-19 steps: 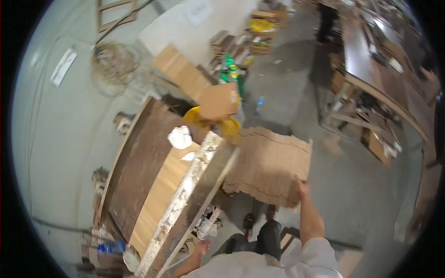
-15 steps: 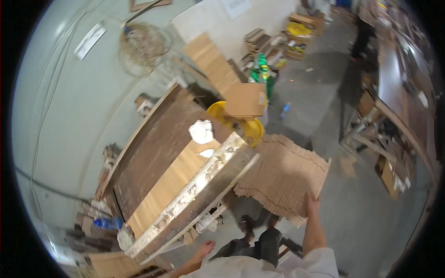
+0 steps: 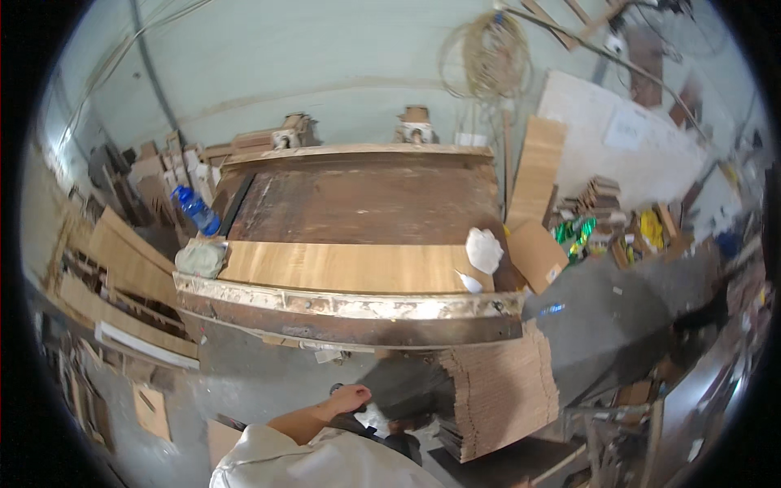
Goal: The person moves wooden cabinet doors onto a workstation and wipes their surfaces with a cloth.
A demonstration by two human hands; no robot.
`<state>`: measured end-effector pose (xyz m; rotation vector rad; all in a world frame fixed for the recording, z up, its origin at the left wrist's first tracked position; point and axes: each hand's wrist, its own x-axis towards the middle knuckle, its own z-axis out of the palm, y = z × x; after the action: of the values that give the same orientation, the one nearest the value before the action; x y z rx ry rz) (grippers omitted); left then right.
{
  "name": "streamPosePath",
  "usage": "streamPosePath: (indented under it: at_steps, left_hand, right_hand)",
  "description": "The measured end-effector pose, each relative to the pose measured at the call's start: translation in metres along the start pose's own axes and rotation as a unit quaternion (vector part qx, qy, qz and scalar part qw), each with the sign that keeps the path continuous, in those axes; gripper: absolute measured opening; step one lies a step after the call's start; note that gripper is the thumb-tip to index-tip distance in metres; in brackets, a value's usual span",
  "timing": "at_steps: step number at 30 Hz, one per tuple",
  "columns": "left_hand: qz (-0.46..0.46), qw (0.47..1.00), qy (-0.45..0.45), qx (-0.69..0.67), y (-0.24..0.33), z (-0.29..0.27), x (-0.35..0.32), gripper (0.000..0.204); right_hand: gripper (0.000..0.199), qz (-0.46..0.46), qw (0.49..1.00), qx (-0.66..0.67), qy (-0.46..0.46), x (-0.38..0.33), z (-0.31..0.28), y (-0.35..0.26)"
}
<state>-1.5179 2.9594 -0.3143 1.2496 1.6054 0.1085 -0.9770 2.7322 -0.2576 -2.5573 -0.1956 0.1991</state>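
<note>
We have the tall stack of brown corrugated cardboard sheets (image 3: 500, 394) set down below the bench's (image 3: 350, 307) front right corner. Our left hand (image 3: 348, 399) hangs empty, fingers loosely curled; the right hand is out of view.

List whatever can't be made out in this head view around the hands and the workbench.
- Right hand: not visible, likely behind the cardboard sheet.
- Left hand: fingers too small and blurred to tell open or closed.
- Under the workbench: dark shadow.
- White crumpled thing: too small to identify.
</note>
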Motion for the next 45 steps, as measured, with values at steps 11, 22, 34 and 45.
streamPosePath:
  at_steps: [11, 22, 34, 45]
  left_hand:
    - [0.228, 0.965, 0.004, -0.132, 0.063, -0.108, -0.049, 0.033]
    - [0.308, 0.861, -0.163, -0.371, 0.158, -0.205, -0.026, 0.059]
    - [0.256, 0.459, 0.135, -0.84, 0.106, -0.498, -0.031, 0.064]
    - [-0.031, 0.842, 0.283, -0.459, -0.077, -0.61, 0.044, 0.05]
  right_hand:
    - [0.031, -0.381, 0.905, 0.08, 0.173, -0.172, -0.19, -0.15]
    - [0.041, -0.265, 0.826, 0.452, 0.21, -0.379, -0.246, -0.316]
    - [0.053, -0.309, 0.823, 0.423, -0.217, -0.312, 0.039, -0.475]
    - [0.05, -0.249, 0.746, 0.269, -0.556, -0.279, 0.342, -0.652]
